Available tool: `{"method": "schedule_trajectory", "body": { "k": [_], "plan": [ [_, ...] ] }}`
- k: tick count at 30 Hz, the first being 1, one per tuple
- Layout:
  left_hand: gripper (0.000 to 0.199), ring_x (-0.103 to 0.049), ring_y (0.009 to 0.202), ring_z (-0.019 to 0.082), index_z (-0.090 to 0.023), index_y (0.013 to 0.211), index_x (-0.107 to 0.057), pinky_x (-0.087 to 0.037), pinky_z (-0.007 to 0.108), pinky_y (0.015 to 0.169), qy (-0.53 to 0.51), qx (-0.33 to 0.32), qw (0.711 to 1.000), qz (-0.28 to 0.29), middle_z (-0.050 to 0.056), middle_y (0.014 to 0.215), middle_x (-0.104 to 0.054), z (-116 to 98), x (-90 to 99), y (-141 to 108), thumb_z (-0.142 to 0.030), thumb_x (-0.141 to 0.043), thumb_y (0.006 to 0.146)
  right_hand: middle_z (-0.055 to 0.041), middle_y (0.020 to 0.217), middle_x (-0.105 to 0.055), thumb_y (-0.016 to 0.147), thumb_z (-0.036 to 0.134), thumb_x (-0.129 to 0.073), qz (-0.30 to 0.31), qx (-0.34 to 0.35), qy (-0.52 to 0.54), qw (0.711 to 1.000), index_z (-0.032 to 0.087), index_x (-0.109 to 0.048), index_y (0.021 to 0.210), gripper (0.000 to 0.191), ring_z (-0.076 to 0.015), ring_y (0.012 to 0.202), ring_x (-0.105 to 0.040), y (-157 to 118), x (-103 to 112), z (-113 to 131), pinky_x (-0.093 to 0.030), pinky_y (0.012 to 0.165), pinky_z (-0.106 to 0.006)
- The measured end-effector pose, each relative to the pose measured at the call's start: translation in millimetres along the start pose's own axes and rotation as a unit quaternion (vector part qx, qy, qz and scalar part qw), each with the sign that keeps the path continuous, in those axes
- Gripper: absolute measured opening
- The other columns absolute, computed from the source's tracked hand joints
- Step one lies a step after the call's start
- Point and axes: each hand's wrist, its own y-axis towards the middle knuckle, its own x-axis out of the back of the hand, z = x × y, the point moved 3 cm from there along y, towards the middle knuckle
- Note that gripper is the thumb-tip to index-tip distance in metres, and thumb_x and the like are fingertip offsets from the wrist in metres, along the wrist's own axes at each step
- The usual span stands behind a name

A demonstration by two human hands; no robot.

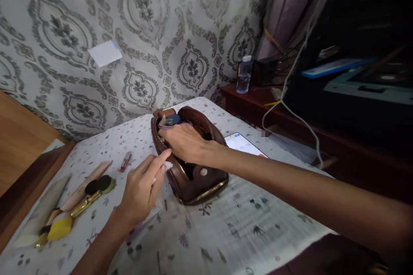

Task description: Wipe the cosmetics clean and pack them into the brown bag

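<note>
A brown leather bag point(209, 190) lies unzipped on the patterned cloth. My right hand point(183, 141) reaches down into its opening, its fingers mostly hidden against the near-left inner side, so their grip does not show. Beside them, a folded paper that looks like a banknote point(165, 122) and a dark blue round item point(175, 119) stick up in the bag. My left hand point(143, 184) is closed around a crumpled white tissue point(168, 165), and its forefinger reaches to the bag's left edge.
On the left of the cloth point(226, 232) lie several cosmetics: tubes point(85, 184), a yellow sponge point(60, 228), a gold-handled item point(85, 204) and a small red-and-clear tube point(125, 161). A phone point(243, 144) lies right of the bag. A water bottle point(244, 75) stands on a red-brown table point(230, 94).
</note>
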Motion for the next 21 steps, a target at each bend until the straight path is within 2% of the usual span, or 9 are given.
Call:
{"method": "schedule_trajectory", "body": {
  "k": [3,6,9,14,17,21],
  "plan": [
    [0.039,-0.062,0.07,0.015,-0.019,0.133,-0.057,-0.049,0.025,0.066,-0.012,0.015,1.0,-0.003,0.005,0.083,-0.066,2.1,-1.4,-1.4,-0.03,-0.035,0.103,-0.0198,0.102,-0.074,0.089,0.01,-0.053,0.039,-0.017,-0.004,0.999,0.012,-0.069,0.101,0.02,-0.0312,0.106,-0.069,11.8,1.0,4.3,-0.051,0.083,-0.039],
    [0.04,-0.065,0.078,0.017,-0.02,0.135,-0.057,-0.051,0.027,0.073,-0.034,0.027,0.999,0.0,0.007,0.09,-0.069,1.8,-1.7,-1.8,-0.029,-0.034,0.103,-0.0185,0.106,-0.074,0.09,0.012,-0.053,0.038,-0.046,0.003,0.998,0.014,-0.07,0.101,0.02,-0.0272,0.106,-0.069,17.3,1.3,4.9,-0.05,0.084,-0.034],
    [0.041,-0.065,0.085,0.019,-0.019,0.136,-0.057,-0.051,0.029,0.076,-0.064,0.04,0.997,0.006,0.009,0.094,-0.068,-0.5,-1.0,-0.8,-0.029,-0.034,0.103,-0.0181,0.103,-0.074,0.093,0.016,-0.053,0.026,-0.042,-0.007,0.999,0.013,-0.07,0.097,0.018,-0.0277,0.101,-0.07,15.5,-0.3,2.5,-0.047,0.076,-0.03],
    [0.047,-0.063,0.08,0.022,-0.017,0.139,-0.057,-0.051,0.032,0.074,-0.087,0.075,0.993,0.022,0.011,0.091,-0.066,-3.0,1.9,-1.1,-0.032,-0.031,0.103,-0.0178,0.095,-0.074,0.093,0.015,-0.052,0.014,-0.011,0.009,1.0,0.013,-0.066,0.103,0.017,-0.0267,0.092,-0.072,9.9,-4.7,-1.3,-0.039,0.064,-0.027],
    [0.047,-0.066,0.085,0.023,-0.021,0.143,-0.053,-0.052,0.032,0.077,-0.096,0.087,0.991,0.032,0.011,0.097,-0.068,-4.7,6.5,-8.4,-0.032,-0.031,0.103,-0.0204,0.096,-0.073,0.093,0.01,-0.049,0.025,-0.032,0.001,0.999,0.013,-0.065,0.104,0.019,-0.0279,0.092,-0.072,8.8,-5.5,4.0,-0.036,0.063,-0.028],
    [0.045,-0.069,0.102,0.025,-0.022,0.142,-0.052,-0.052,0.034,0.089,-0.131,0.117,0.983,0.043,0.01,0.118,-0.069,-2.0,17.3,-31.0,-0.03,-0.032,0.103,-0.0228,0.1,-0.073,0.094,0.005,-0.042,0.043,-0.094,-0.024,0.994,0.014,-0.063,0.115,0.031,-0.0316,0.097,-0.071,8.7,-4.3,15.8,-0.036,0.065,-0.031]
  ]
}}
